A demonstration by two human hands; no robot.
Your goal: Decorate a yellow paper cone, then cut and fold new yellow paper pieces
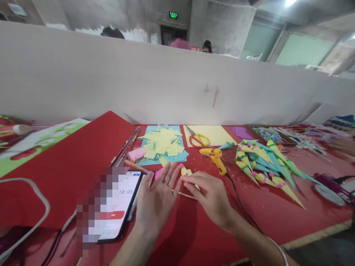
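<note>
My left hand (155,201) is held palm up with its fingers stretched out, nothing gripped in it. Thumb and fingertips of my right hand (213,195) are pinched together beside the left fingers; whatever they hold is too small to make out. Just behind both hands lies a small yellow paper piece with pink trim (186,171), partly hidden. A thin pale stick (188,195) lies on the red tabletop under the right hand. The yellow glue gun (216,158) rests behind the right hand, its black cord running past the right forearm.
Cut yellow paper pieces (163,142) are heaped on blue sheets. Scissors (198,139) lie on a cream sheet (219,135). Yellow and blue paper cones (266,159) are piled right. A phone (130,195) lies left, near a white cable (46,207). A white partition (166,81) stands behind.
</note>
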